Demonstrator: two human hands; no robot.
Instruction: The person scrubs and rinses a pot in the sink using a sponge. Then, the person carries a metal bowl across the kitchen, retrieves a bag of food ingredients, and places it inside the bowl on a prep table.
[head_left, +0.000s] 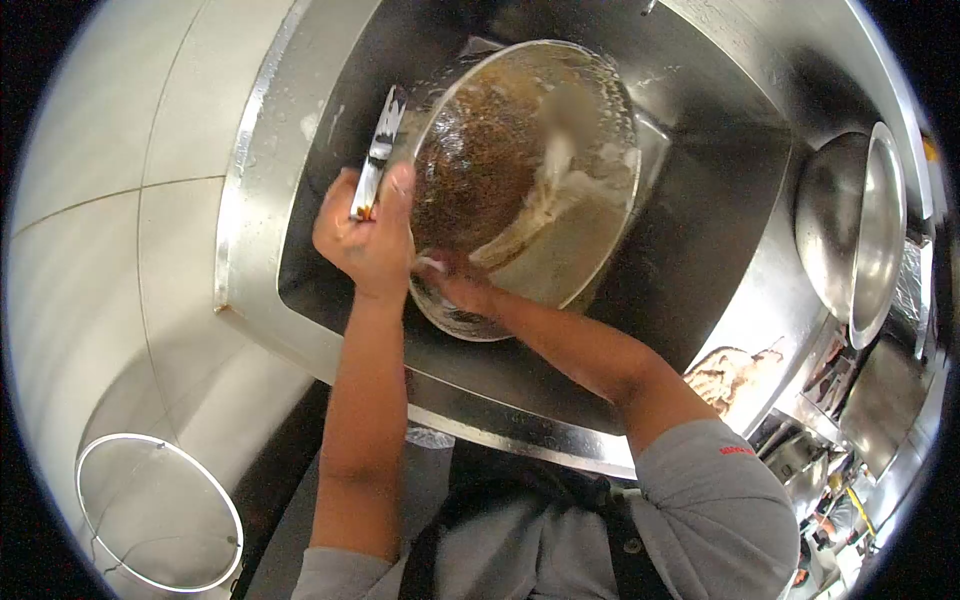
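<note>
A large round metal pan (590, 235) lies tilted in the sink, its inside brown with residue and wet with whitish suds. My left hand (362, 230) is closed around the pan's metal handle (380, 145), at the left side of the rim. Inside the pan, near its lower left wall, is my right hand (458, 283). Its fingers look curled and slightly blurred, with a small whitish patch beside them; what they hold is hidden. A pale streak of foam or water crosses the pan's inside.
The deep steel sink (700, 240) surrounds the pan, with a raised front edge (520, 425) before my body. A large metal bowl (840, 230) stands on the right counter. At lower left is a white ring (160, 440) by the tiled wall (90, 250).
</note>
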